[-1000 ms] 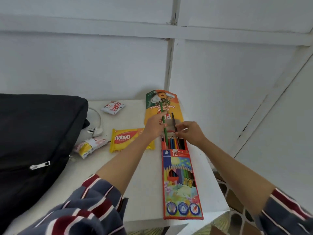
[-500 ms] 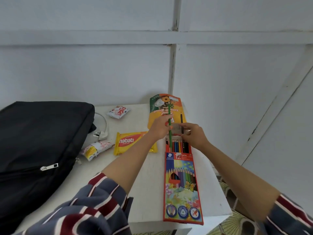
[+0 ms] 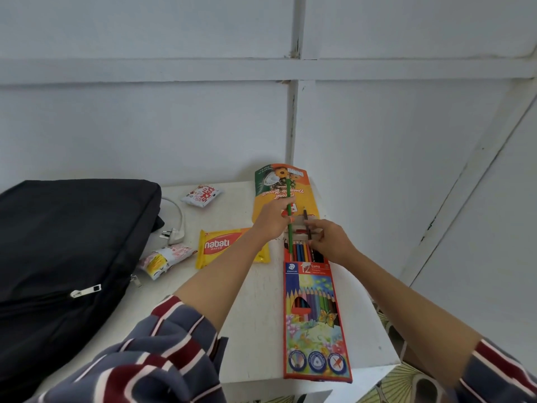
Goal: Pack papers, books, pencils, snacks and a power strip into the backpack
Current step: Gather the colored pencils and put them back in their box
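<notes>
A red box of coloured pencils lies open on the white table, with several pencils showing at its far end. My left hand grips a green pencil whose lower end sits in the box mouth. My right hand pinches a dark pencil just above the box's right side. The black backpack lies zipped at the left. Snacks on the table: a yellow Nabati wafer pack, a green-orange biscuit bag and two small packets. A white plug and cable lie beside the backpack.
White panelled walls close the table at the back and right. The table's front edge and right corner are near the box's near end. A patterned floor shows below at the right.
The green pencil has slid a little further down into the box. Both hands stay at the box mouth. The camera view has shifted slightly.
</notes>
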The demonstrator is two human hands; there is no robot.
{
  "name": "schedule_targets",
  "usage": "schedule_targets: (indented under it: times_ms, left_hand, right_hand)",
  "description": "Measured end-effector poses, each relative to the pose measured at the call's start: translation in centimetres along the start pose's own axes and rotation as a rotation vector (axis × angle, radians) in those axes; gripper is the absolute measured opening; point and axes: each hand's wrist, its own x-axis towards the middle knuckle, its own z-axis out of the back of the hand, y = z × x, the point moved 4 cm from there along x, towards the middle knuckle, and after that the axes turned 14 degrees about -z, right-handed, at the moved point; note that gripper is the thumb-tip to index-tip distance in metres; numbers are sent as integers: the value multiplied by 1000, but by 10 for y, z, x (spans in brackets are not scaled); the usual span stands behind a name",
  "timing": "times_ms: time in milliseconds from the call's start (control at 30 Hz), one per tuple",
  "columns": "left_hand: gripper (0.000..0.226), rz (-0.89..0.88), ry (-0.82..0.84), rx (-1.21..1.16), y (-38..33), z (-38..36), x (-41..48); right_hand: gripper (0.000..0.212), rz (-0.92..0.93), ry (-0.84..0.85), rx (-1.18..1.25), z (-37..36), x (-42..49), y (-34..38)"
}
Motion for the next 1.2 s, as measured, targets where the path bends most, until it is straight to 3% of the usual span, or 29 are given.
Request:
schedule_targets:
  times_ms: [67,133,267,467,633,867,1000,1200]
  left_hand:
    - [55,2,0,-3,1,1,0]
    - [55,1,-3,-15,1,1,-1]
    - [55,-11,3,13,0,-1,0]
    - [54,-6,16,7,-4,-5,0]
    - [54,-3,5,-8,-6,-5,-1]
    - [54,6,-7,-14,-6,-6,-1]
    - [54,-5,-12,-5,-9,-6,-1]
    - [55,-30,-92,-60,-14,-7,2]
  right_hand:
    - [50,46,24,-114,-2,-1,-1]
    - [70,99,104,-279,-5,2,-4]
    - [94,45,312,-582,-2,0,-19]
    - [79,207,126,-556,9,-9,-8]
    - [98,88,222,-568,5,-10,-17]
    - [72,267,37,-629,11,-13,-3]
    - [90,179,157,-597,4,-11,-14]
    - [70,188,128,-586,7,-14,-7]
